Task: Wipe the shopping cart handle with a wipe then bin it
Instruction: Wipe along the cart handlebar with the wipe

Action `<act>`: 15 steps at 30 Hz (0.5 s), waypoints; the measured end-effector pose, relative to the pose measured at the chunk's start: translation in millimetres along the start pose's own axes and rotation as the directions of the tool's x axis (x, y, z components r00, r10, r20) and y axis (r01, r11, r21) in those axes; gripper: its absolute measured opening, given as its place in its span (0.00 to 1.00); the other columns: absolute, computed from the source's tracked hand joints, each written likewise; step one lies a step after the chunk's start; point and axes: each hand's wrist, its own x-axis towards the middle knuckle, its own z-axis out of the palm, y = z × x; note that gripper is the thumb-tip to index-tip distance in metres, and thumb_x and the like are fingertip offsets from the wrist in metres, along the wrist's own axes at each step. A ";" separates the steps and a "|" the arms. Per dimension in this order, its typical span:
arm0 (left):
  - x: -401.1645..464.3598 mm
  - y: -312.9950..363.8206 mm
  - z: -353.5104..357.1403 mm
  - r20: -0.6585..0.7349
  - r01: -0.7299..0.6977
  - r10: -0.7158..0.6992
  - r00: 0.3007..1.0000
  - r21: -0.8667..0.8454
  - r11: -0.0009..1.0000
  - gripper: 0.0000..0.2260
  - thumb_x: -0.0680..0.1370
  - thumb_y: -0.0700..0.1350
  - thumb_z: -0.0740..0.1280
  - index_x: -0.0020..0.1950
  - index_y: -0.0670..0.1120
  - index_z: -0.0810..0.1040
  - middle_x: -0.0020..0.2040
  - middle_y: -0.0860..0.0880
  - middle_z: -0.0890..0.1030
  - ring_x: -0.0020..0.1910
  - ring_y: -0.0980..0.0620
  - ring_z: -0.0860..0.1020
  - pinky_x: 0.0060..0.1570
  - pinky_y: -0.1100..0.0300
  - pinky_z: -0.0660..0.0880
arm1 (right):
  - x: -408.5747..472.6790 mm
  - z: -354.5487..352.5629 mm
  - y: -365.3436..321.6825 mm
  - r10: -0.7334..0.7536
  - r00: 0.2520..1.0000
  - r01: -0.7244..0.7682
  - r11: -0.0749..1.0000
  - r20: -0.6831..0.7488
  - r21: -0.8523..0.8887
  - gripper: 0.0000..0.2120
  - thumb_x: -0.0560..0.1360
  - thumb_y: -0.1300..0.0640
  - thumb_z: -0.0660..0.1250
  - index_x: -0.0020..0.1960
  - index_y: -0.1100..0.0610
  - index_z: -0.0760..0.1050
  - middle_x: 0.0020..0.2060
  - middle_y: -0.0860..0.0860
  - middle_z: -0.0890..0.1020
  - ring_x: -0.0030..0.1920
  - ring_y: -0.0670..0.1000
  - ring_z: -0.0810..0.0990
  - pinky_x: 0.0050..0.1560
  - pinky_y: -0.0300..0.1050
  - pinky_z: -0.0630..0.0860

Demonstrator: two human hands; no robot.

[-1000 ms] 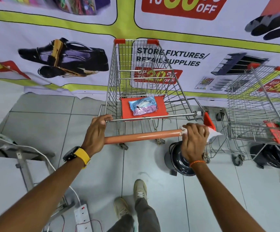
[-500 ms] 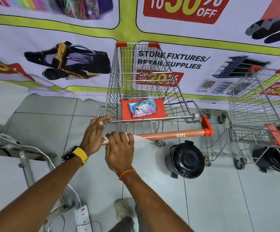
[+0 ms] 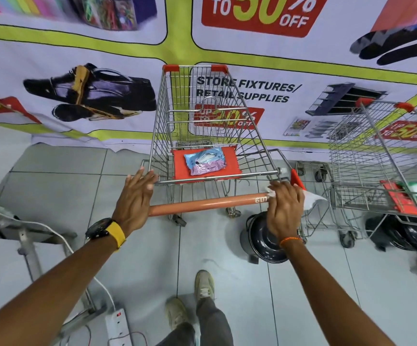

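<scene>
A wire shopping cart (image 3: 210,126) stands in front of me with an orange handle (image 3: 207,204) across its near end. My left hand (image 3: 135,196) rests over the handle's left end, fingers on the cart's rear rail. My right hand (image 3: 286,206) is wrapped around the handle's right end, pressing a white wipe (image 3: 313,199) on it; the wipe's loose corner sticks out to the right. A blue and pink wipe pack (image 3: 205,161) lies on the red seat flap. A black pedal bin (image 3: 264,237) with its lid down stands on the floor below my right hand.
A second wire cart (image 3: 382,156) stands to the right with another black bin (image 3: 407,233) beneath it. A banner wall (image 3: 77,46) is right behind the carts. A metal stand (image 3: 27,243), cable and power strip (image 3: 117,325) sit at lower left. My shoes (image 3: 203,285) are on the tiles.
My right hand slid the wipe along the handle from the right end to the left beside my left hand, then back to the right end. My left hand stayed put.
</scene>
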 end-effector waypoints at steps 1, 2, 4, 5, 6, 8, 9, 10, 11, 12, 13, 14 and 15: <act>0.0 1.2 0.1 0.000 0.004 -0.004 1.000 0.000 1.000 0.40 0.79 0.68 0.37 0.74 0.44 0.72 0.78 0.47 0.68 0.81 0.49 0.54 0.80 0.47 0.43 | -0.5 2.5 -3.8 0.026 1.000 -0.026 1.000 -0.010 0.001 0.13 0.79 0.57 0.57 0.58 0.52 0.78 0.62 0.51 0.83 0.68 0.57 0.76 0.76 0.60 0.63; 0.1 2.5 -0.2 0.000 0.005 -0.005 1.000 0.004 1.000 0.41 0.79 0.68 0.36 0.74 0.44 0.72 0.78 0.47 0.68 0.81 0.49 0.54 0.80 0.47 0.43 | -2.3 5.8 -12.1 0.055 0.998 -0.055 0.998 -0.014 0.005 0.14 0.79 0.56 0.57 0.58 0.53 0.78 0.63 0.51 0.83 0.70 0.57 0.74 0.78 0.59 0.61; 0.3 2.8 -2.9 -0.002 0.005 -0.005 1.000 0.021 1.000 0.42 0.78 0.68 0.35 0.75 0.45 0.71 0.78 0.46 0.68 0.81 0.49 0.54 0.80 0.47 0.43 | -8.1 14.9 -39.7 0.063 0.998 -0.063 0.998 -0.003 0.019 0.16 0.78 0.55 0.57 0.59 0.53 0.79 0.66 0.51 0.82 0.73 0.57 0.73 0.78 0.58 0.60; 0.2 2.3 -3.6 0.000 0.003 -0.003 1.000 0.030 1.000 0.42 0.78 0.68 0.35 0.75 0.44 0.70 0.78 0.46 0.68 0.81 0.48 0.54 0.80 0.47 0.43 | -12.2 19.6 -55.5 0.041 0.999 -0.041 0.999 0.012 0.027 0.16 0.78 0.55 0.57 0.59 0.54 0.80 0.66 0.51 0.82 0.73 0.58 0.73 0.77 0.58 0.61; -0.3 1.4 -4.0 0.004 0.001 -0.002 1.000 0.036 0.999 0.42 0.78 0.68 0.35 0.75 0.44 0.70 0.78 0.46 0.68 0.81 0.48 0.54 0.80 0.47 0.43 | -17.3 24.6 -72.1 0.016 0.999 -0.017 0.999 0.031 0.039 0.17 0.78 0.54 0.57 0.60 0.54 0.80 0.67 0.51 0.82 0.73 0.59 0.74 0.76 0.58 0.62; -1.3 0.5 -2.6 0.003 0.002 -0.002 1.000 0.035 0.999 0.42 0.78 0.68 0.35 0.76 0.44 0.69 0.78 0.46 0.68 0.81 0.49 0.53 0.80 0.48 0.42 | -27.1 33.0 -106.3 -0.027 0.997 0.022 0.998 0.076 0.066 0.18 0.79 0.52 0.57 0.61 0.54 0.81 0.69 0.51 0.81 0.74 0.59 0.74 0.75 0.58 0.63; -1.4 0.8 -1.9 0.003 0.002 -0.002 1.000 0.036 0.999 0.41 0.78 0.68 0.35 0.76 0.44 0.68 0.78 0.46 0.68 0.81 0.49 0.53 0.80 0.50 0.42 | -32.0 37.5 -124.1 -0.049 0.994 0.041 0.996 0.093 0.082 0.19 0.79 0.51 0.57 0.62 0.53 0.82 0.69 0.50 0.81 0.74 0.59 0.74 0.75 0.58 0.64; -1.1 1.2 -1.3 0.005 0.002 -0.002 1.000 0.038 0.999 0.42 0.78 0.68 0.35 0.76 0.44 0.68 0.78 0.46 0.68 0.81 0.49 0.53 0.80 0.51 0.41 | -36.6 42.4 -141.6 -0.075 0.992 0.065 0.993 0.103 0.100 0.19 0.79 0.51 0.57 0.62 0.53 0.82 0.70 0.50 0.80 0.75 0.58 0.74 0.75 0.57 0.64; -0.6 1.6 -0.9 0.010 0.004 -0.005 1.000 0.038 0.999 0.42 0.78 0.68 0.35 0.76 0.44 0.68 0.78 0.46 0.67 0.81 0.50 0.52 0.80 0.52 0.41 | -41.0 47.4 -159.2 -0.106 0.989 0.093 0.989 0.108 0.116 0.19 0.79 0.51 0.58 0.62 0.53 0.82 0.70 0.51 0.80 0.74 0.58 0.74 0.75 0.57 0.64; -0.2 1.9 -0.8 0.014 0.008 -0.008 1.000 0.035 0.999 0.42 0.78 0.68 0.35 0.77 0.44 0.68 0.78 0.46 0.67 0.81 0.50 0.52 0.80 0.52 0.41 | -45.8 52.4 -176.1 -0.139 0.984 0.124 0.984 0.113 0.130 0.19 0.79 0.51 0.59 0.63 0.53 0.82 0.70 0.51 0.80 0.74 0.58 0.75 0.74 0.56 0.65; 0.3 2.0 -1.0 0.019 0.011 -0.012 1.000 0.032 0.999 0.42 0.78 0.69 0.34 0.77 0.44 0.67 0.79 0.47 0.67 0.81 0.50 0.52 0.80 0.51 0.41 | -50.6 57.9 -192.7 -0.171 0.978 0.154 0.978 0.117 0.141 0.19 0.79 0.52 0.59 0.63 0.53 0.82 0.70 0.52 0.80 0.74 0.59 0.75 0.72 0.56 0.66; 0.5 1.9 -1.1 0.024 0.013 -0.014 1.000 0.031 0.999 0.43 0.77 0.69 0.34 0.77 0.44 0.66 0.79 0.47 0.66 0.81 0.51 0.51 0.80 0.50 0.41 | -54.9 63.7 -208.4 -0.199 0.973 0.181 0.972 0.120 0.148 0.19 0.78 0.52 0.60 0.64 0.54 0.82 0.71 0.52 0.80 0.74 0.59 0.75 0.72 0.56 0.67; 0.2 0.9 -1.4 0.032 0.015 -0.016 0.999 0.032 0.999 0.43 0.77 0.69 0.34 0.78 0.44 0.65 0.79 0.47 0.65 0.81 0.52 0.50 0.80 0.50 0.40 | -59.4 69.9 -223.4 -0.224 0.967 0.205 0.968 0.125 0.146 0.19 0.79 0.52 0.61 0.66 0.54 0.81 0.72 0.52 0.79 0.75 0.59 0.75 0.72 0.56 0.67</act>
